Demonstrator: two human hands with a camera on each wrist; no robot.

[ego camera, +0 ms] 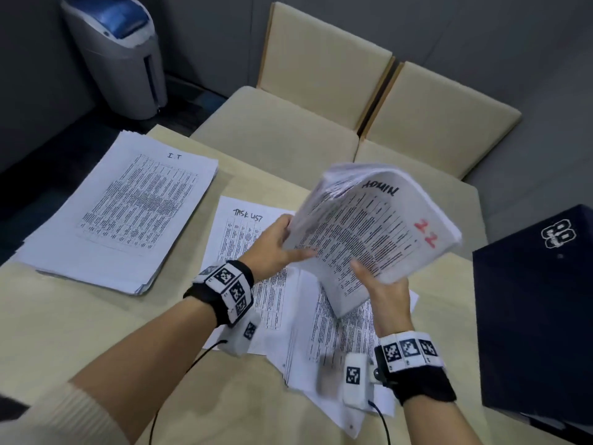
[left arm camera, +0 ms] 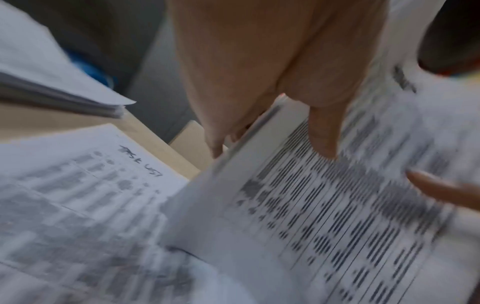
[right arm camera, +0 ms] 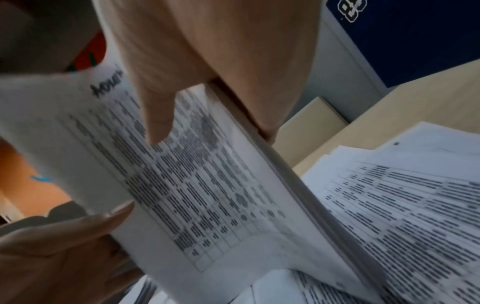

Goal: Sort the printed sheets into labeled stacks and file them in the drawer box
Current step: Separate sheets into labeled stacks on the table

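Nearest the lens: two forearms with marker-patterned wristbands, reaching over a pale wooden table (ego camera: pixel 80 332). Behind it, two beige chairs (ego camera: pixel 321 91) pushed in side by side; in the far left corner, a grey bin with a blue lid (ego camera: pixel 118 53). At the right edge of the table, a dark navy drawer box (ego camera: pixel 536 316) with a white logo on top. On the left of the table, a thick stack headed "I.T" (ego camera: pixel 122 213), lying flat and well apart from the hands. Lifted off the table and tilted between both hands, the stack marked "ADMIN" (ego camera: pixel 378 232), with red numerals near one corner. Beneath it, flat on the table, a sheet headed "TASK LIST" (ego camera: pixel 237 239) and loose printed sheets (ego camera: pixel 333 335) fanned untidily. Left hand (ego camera: pixel 276 245) gripping the lifted stack's left edge, thumb on the printed face, fingers curled behind. Right hand (ego camera: pixel 388 293) holding the near edge, thumb on top, fingers underneath.
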